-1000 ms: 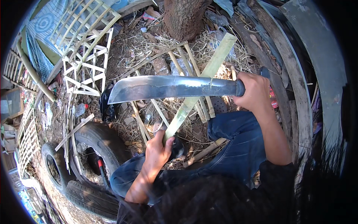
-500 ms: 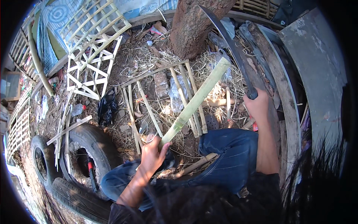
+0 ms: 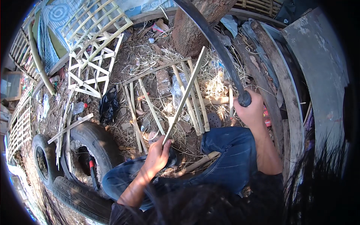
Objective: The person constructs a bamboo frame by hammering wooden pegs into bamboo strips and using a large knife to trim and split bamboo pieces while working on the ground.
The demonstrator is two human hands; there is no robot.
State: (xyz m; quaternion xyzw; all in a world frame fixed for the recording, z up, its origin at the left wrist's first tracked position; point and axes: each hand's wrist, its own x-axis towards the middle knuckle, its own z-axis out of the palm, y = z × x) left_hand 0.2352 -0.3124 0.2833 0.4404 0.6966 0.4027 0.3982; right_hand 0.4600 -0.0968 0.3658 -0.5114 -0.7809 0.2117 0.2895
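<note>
My left hand [image 3: 157, 154] is closed round the lower end of a bamboo strip [image 3: 185, 96], held edge-on and slanting up to the right. My right hand [image 3: 250, 108] grips the dark handle of a long curved machete [image 3: 219, 45], whose blade rises up and to the left, past the tree trunk. Blade and strip are apart. Beyond my knees several pale bamboo slats [image 3: 150, 104] lie on the ground against a thin crosswise bamboo stick [image 3: 155, 72]. A thicker bamboo piece [image 3: 215, 101] lies just left of my right hand.
A tree trunk [image 3: 193, 32] stands straight ahead amid scattered shavings. Old tyres [image 3: 95, 137] lie at the left, with bamboo lattice frames [image 3: 92, 71] beyond them. Wooden planks [image 3: 282, 78] and a grey board [image 3: 318, 63] line the right side. A black plastic bag [image 3: 108, 105] lies left of the slats.
The bamboo strip has turned from its broad green face to its narrow edge and tilted more upright. My right hand has moved slightly left and down, with the machete swinging left.
</note>
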